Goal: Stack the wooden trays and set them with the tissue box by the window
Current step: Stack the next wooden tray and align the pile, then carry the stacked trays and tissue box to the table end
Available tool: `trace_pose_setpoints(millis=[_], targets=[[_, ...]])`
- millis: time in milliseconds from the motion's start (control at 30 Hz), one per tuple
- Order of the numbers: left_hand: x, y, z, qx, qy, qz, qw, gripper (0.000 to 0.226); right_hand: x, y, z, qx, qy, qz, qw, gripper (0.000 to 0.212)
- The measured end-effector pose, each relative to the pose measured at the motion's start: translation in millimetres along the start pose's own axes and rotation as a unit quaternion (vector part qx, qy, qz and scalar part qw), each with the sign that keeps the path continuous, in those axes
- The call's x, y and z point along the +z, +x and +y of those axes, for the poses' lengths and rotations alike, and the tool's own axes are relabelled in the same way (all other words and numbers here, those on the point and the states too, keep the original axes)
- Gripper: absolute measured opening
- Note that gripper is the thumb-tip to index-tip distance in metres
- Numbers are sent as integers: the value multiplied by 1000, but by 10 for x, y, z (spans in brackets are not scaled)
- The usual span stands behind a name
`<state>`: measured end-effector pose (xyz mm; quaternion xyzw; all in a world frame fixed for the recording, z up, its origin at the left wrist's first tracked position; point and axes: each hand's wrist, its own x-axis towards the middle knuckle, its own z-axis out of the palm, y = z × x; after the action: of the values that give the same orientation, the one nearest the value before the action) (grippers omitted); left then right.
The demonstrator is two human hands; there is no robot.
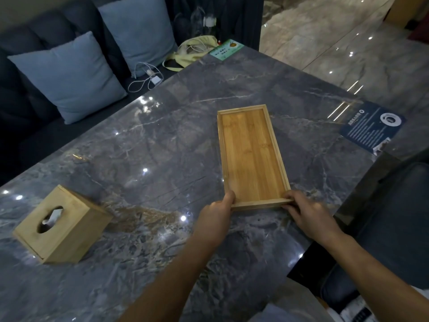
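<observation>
A long wooden tray (pixel 251 156) lies on the dark marble table (pixel 151 147), its short end toward me. A second rim edge shows along its left side, so it looks like one tray on another. My left hand (pixel 217 213) grips the near left corner, and my right hand (pixel 306 211) grips the near right corner. A wooden tissue box (pixel 61 225) with an oval slot and a white tissue stands at the table's near left, well apart from the trays.
A dark sofa with two blue cushions (pixel 69 77) runs along the table's far left side, with white cables (pixel 146 77) and a yellow bag (pixel 192 52) on it. A green card (pixel 226 49) and a blue leaflet (pixel 371 126) lie on the table. A dark seat (pixel 392 219) sits at right.
</observation>
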<state>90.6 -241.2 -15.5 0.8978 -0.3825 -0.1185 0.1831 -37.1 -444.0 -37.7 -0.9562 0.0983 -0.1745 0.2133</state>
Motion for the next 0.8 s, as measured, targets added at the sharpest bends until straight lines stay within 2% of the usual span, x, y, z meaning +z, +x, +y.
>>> trace_pose_setpoints(millis=[200,300,400,467,500,567,633,733,800], targets=[[-50,-18,39,3,3,-4,1000,29,-8,-9,-40,23,15,-19,999,32],[-52,-16,14,3,10,-27,1000,36,-73,-18,-62,28,20,-40,999,43],[-116,-47,-85,-20,-33,-40,998,57,-160,-19,-70,118,112,-52,985,62],[-215,-48,-141,-72,-109,16,991,59,-200,61,-21,196,217,-26,956,56],[-262,-13,-162,-108,-164,46,979,55,-208,143,16,237,272,-10,932,51],[-331,159,-197,-186,-291,88,934,45,-168,364,134,324,376,31,868,37],[-361,405,-220,-232,-394,90,885,36,-98,625,244,380,444,46,810,38],[-353,688,-141,-222,-480,65,846,29,-19,921,265,390,477,-2,788,62],[-296,804,-75,-233,-514,54,824,40,27,1032,189,365,491,-41,790,59]])
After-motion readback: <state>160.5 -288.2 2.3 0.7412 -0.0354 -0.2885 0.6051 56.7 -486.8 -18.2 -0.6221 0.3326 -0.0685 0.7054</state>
